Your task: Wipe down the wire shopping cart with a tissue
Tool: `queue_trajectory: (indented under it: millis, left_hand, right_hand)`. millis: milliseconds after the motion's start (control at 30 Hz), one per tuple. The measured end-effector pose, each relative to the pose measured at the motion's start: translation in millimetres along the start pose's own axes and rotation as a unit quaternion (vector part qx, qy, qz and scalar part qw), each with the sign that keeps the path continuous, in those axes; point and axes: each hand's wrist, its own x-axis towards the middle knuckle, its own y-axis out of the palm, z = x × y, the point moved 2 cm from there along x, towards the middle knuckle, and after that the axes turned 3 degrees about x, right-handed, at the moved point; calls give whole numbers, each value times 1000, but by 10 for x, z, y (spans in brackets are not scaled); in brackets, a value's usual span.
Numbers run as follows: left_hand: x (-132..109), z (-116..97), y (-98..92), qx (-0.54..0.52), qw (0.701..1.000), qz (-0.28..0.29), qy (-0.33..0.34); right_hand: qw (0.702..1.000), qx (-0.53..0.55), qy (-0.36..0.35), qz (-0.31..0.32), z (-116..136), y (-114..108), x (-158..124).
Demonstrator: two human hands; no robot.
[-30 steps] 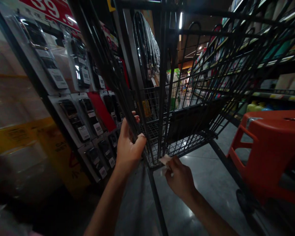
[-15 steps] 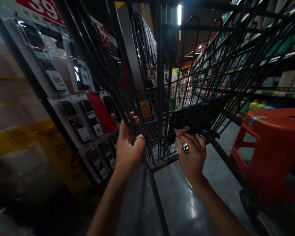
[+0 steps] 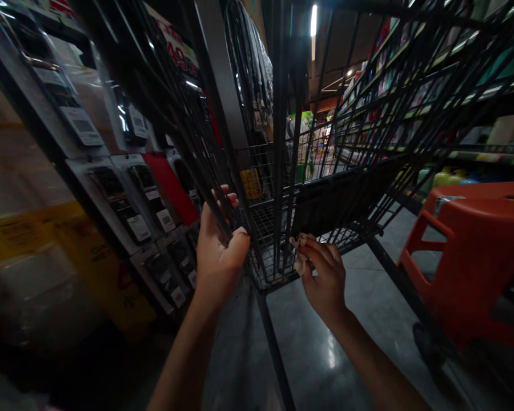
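A black wire shopping cart (image 3: 325, 103) fills the middle of the head view, seen from low down in a dim store aisle. My left hand (image 3: 218, 245) is wrapped round bars on the cart's left side, thumb on the outside. Lower down, my right hand (image 3: 323, 274) pinches a small pale crumpled cloth (image 3: 298, 257) and presses it against the wires at the cart's lower front, just under a dark flat panel (image 3: 342, 197) set in the basket.
Packaged small goods with price tags hang on a rack (image 3: 124, 188) at the left. A red plastic stool (image 3: 475, 251) stands at the right on the shiny grey floor (image 3: 317, 354). Stocked shelves (image 3: 454, 125) line the aisle behind the cart.
My right hand with the cloth rose from the cart's bottom edge to the dark panel, then slid back down and left along the wires. My left hand kept its grip.
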Motion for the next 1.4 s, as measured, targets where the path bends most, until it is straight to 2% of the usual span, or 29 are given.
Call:
queue_trajectory:
  millis: [133, 200, 300, 367, 467, 567, 667, 800, 933, 1000, 1100, 1167, 1200, 1300, 1400]
  left_hand:
    - [3, 1, 9, -5, 1000, -2, 5]
    - [4, 6, 13, -8, 1000, -5, 2]
    - [7, 15, 19, -3, 1000, -7, 5]
    - [8, 26, 23, -3, 1000, -7, 13]
    - [12, 49, 27, -6, 1000, -11, 22]
    - [16, 59, 27, -5, 1000, -12, 24]
    - [16, 48, 24, -7, 1000, -4, 29]
    - [11, 39, 19, -15, 999, -3, 31]
    - [5, 55, 17, -18, 1000, -4, 25]
    - [3, 64, 16, -18, 1000, -6, 25]
    - [2, 66, 20, -15, 999, -12, 32]
    - [1, 60, 25, -11, 999, -13, 38]
    - [1, 57, 29, -9, 999, -12, 39]
    - [1, 56, 35, -6, 999, -15, 33]
    - [2, 62, 37, -2, 999, -22, 31]
  right_hand:
    - [994, 92, 50, 16, 16, -102, 88]
    - [986, 131, 99, 1, 16, -179, 95]
    - [965, 156, 193, -80, -2, -291, 82]
    - [954, 155, 221, -128, -6, -327, 87]
    - [965, 133, 182, -135, 12, -282, 115]
    - [982, 106, 127, -86, 31, -143, 107]
    - [989, 94, 103, -48, 48, -4, 56]
    - [982, 121, 138, -33, 56, 39, 11]
    - [958, 173, 229, -21, 14, -115, 33]
    - [938, 182, 290, -53, -13, -243, 65]
    - [903, 189, 355, -150, -13, -410, 149]
    - [893, 189, 359, -196, 30, -448, 218]
    - [897, 187, 349, -198, 64, -435, 251]
    - [921, 196, 302, -146, 180, -284, 295]
    - [924, 222, 296, -97, 260, -75, 240]
